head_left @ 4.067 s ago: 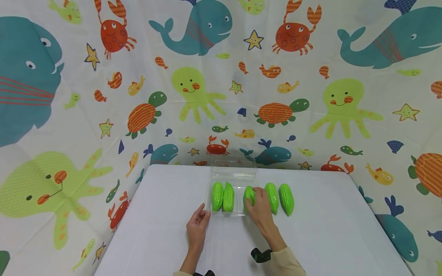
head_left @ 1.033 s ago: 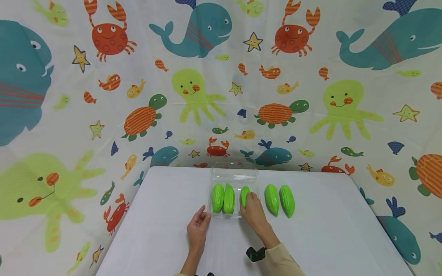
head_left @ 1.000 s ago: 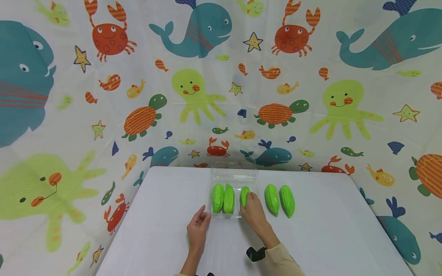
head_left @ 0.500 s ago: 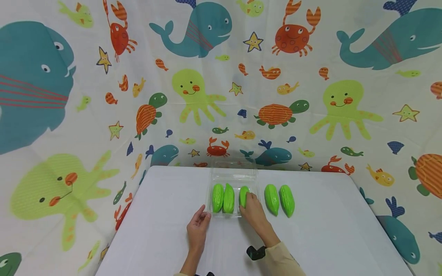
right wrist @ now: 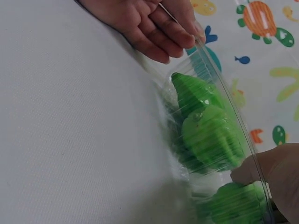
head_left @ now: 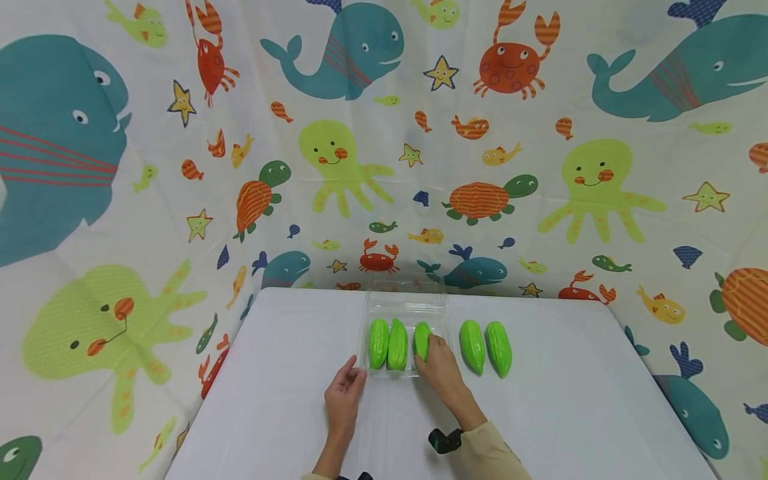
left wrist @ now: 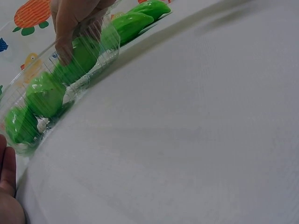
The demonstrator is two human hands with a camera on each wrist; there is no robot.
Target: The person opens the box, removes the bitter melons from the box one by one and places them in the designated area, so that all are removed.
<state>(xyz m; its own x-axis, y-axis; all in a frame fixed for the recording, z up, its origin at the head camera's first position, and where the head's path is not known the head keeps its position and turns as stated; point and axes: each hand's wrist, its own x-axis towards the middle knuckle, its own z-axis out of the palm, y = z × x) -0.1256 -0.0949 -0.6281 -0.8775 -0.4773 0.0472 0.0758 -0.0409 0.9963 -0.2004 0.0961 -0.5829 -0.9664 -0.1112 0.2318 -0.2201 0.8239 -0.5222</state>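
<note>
A clear plastic box [head_left: 445, 371] stands at the table's middle, its hinged lid [head_left: 405, 305] tipped back. Two ribbed green bitter melons, a left one [head_left: 378, 344] and another beside it [head_left: 397, 345], lie side by side in its left half. My right hand [head_left: 443, 367] grips a third bitter melon [head_left: 422, 339] inside the box, right of these, with a gap between; its fingertips are partly hidden. At the front left corner, my left hand [head_left: 344, 397] touches the box rim with relaxed, fairly straight fingers [right wrist: 161, 39]. The right wrist view shows the held melon low [right wrist: 236, 205].
Two more bitter melons, one nearer [head_left: 473, 347] and one farther right [head_left: 499, 349], lie on the white table [head_left: 576, 400] right of the box. A sea-animal cloth [head_left: 414, 180] hangs behind and beside the table. Dark wrist devices [head_left: 445, 441] sit on both forearms.
Over these seconds my right hand has moved left and lowered with the third bitter melon, drawing it closer to the two in the box. The left hand has stayed at the corner.
</note>
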